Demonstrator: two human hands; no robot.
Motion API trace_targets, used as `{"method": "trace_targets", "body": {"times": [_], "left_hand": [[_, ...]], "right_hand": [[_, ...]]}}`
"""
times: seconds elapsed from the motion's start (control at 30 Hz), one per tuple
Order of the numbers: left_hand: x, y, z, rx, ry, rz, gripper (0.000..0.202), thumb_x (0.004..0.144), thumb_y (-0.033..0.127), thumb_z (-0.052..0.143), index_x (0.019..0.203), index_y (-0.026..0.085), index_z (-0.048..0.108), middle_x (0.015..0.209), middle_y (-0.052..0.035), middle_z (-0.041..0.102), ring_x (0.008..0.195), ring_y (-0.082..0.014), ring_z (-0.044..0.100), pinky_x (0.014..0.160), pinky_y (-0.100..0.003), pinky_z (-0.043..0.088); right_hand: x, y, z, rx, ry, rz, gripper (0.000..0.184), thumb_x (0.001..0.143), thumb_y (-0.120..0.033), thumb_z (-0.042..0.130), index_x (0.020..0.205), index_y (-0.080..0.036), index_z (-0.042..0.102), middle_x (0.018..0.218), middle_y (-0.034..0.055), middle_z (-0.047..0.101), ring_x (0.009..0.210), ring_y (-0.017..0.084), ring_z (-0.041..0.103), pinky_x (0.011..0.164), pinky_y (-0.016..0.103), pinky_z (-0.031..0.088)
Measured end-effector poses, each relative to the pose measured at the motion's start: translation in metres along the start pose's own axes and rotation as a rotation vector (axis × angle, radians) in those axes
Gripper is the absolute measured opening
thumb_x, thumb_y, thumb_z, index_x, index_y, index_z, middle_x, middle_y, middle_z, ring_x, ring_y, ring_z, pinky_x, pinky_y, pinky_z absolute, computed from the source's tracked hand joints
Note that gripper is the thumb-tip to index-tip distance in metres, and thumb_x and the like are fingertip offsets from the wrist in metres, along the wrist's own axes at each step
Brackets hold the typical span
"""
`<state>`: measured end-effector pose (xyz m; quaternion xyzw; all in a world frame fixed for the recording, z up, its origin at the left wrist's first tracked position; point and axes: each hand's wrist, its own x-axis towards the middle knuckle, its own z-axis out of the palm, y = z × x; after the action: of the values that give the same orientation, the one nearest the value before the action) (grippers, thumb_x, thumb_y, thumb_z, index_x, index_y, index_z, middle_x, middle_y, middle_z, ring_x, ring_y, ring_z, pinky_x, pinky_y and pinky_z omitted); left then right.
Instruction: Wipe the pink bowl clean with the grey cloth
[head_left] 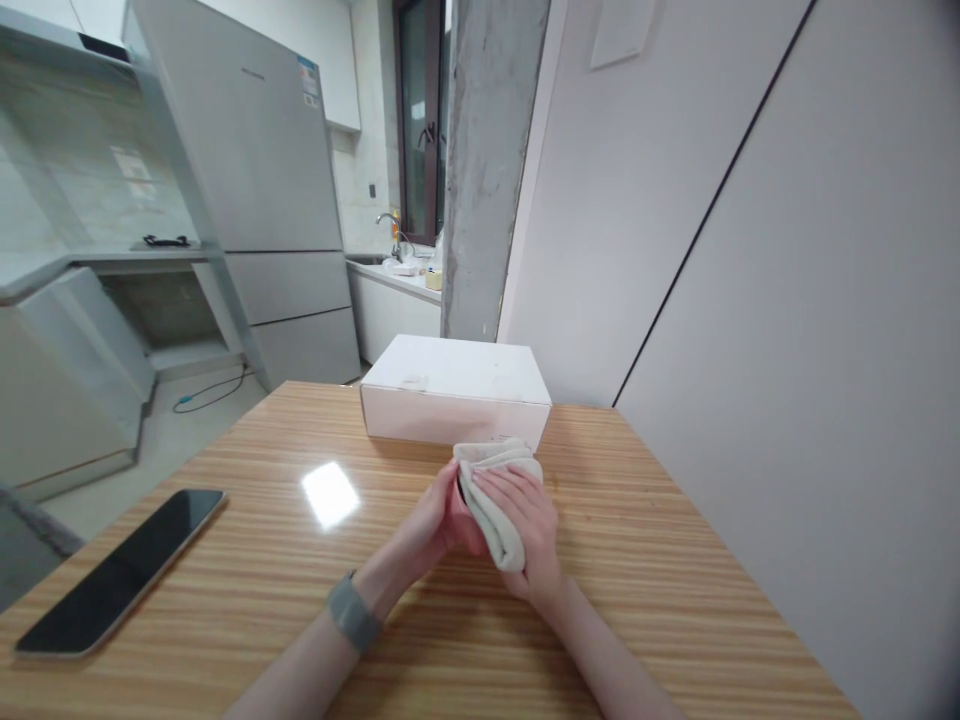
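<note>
Just in front of the white box, my left hand is closed around a pink object with a dark edge. Its kind cannot be made out, since fingers and cloth cover most of it. A folded off-white cloth lies against the object's right side. My right hand grips the cloth from the right, with the fingers laid across it and pressing it to the pink object. Both hands are close together above the table. A grey band circles the left wrist.
A closed white box stands at the far edge of the wooden table. On the left lies a large dark-screened phone or tablet. A white wall borders the table's right side. Beyond are a fridge and a sink counter.
</note>
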<state>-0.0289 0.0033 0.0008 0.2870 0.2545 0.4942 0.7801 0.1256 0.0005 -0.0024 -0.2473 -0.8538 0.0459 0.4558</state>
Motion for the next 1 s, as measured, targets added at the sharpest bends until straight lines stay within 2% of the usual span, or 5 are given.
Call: {"method": "trace_targets", "body": {"times": [0.2, 0.47, 0.7, 0.83, 1.0], "left_hand": [[-0.005, 0.004, 0.003, 0.354, 0.187, 0.334, 0.049, 0.086, 0.052, 0.049, 0.114, 0.014, 0.061, 0.119, -0.0109, 0.063, 0.116, -0.0229, 0.054, 0.104, -0.034, 0.034], [-0.010, -0.007, 0.008, 0.580, 0.330, 0.551, 0.045, 0.077, 0.035, 0.066, 0.117, 0.019, 0.052, 0.120, -0.0078, 0.060, 0.112, -0.0204, 0.054, 0.099, -0.032, 0.038], [-0.011, 0.011, 0.011, 0.095, 0.117, 0.162, 0.055, 0.080, 0.055, 0.050, 0.107, 0.009, 0.062, 0.105, -0.0141, 0.068, 0.109, -0.0280, 0.057, 0.096, -0.038, 0.041], [-0.007, 0.025, -0.002, 0.251, 0.087, 0.022, 0.047, 0.080, 0.050, 0.054, 0.098, 0.009, 0.068, 0.086, -0.0106, 0.072, 0.100, -0.0278, 0.062, 0.094, -0.036, 0.042], [-0.004, 0.027, -0.011, 0.427, 0.131, 0.127, 0.030, 0.079, 0.043, 0.059, 0.089, 0.017, 0.072, 0.079, -0.0041, 0.073, 0.099, -0.0268, 0.062, 0.092, -0.033, 0.042]], "right_hand": [[0.011, -0.006, 0.001, -0.055, -0.202, -0.004, 0.054, 0.082, -0.033, 0.041, 0.132, -0.015, 0.046, 0.134, 0.0109, 0.052, 0.124, 0.026, 0.047, 0.107, 0.048, 0.034], [0.005, -0.001, 0.017, -0.055, -0.032, 0.167, 0.045, 0.089, -0.026, 0.037, 0.132, -0.014, 0.043, 0.136, 0.0130, 0.049, 0.129, 0.023, 0.041, 0.109, 0.048, 0.033], [0.005, 0.001, 0.007, -0.126, -0.171, -0.085, 0.050, 0.083, -0.033, 0.039, 0.126, -0.010, 0.048, 0.127, 0.0159, 0.056, 0.121, 0.026, 0.049, 0.105, 0.046, 0.035], [0.000, 0.000, 0.015, -0.203, -0.316, -0.259, 0.062, 0.075, -0.039, 0.046, 0.127, -0.006, 0.048, 0.128, 0.0170, 0.056, 0.120, 0.026, 0.050, 0.104, 0.040, 0.036], [-0.001, 0.001, 0.018, -0.175, -0.305, -0.246, 0.056, 0.074, -0.034, 0.045, 0.124, -0.010, 0.050, 0.126, 0.0143, 0.058, 0.118, 0.024, 0.052, 0.103, 0.038, 0.038]]}}
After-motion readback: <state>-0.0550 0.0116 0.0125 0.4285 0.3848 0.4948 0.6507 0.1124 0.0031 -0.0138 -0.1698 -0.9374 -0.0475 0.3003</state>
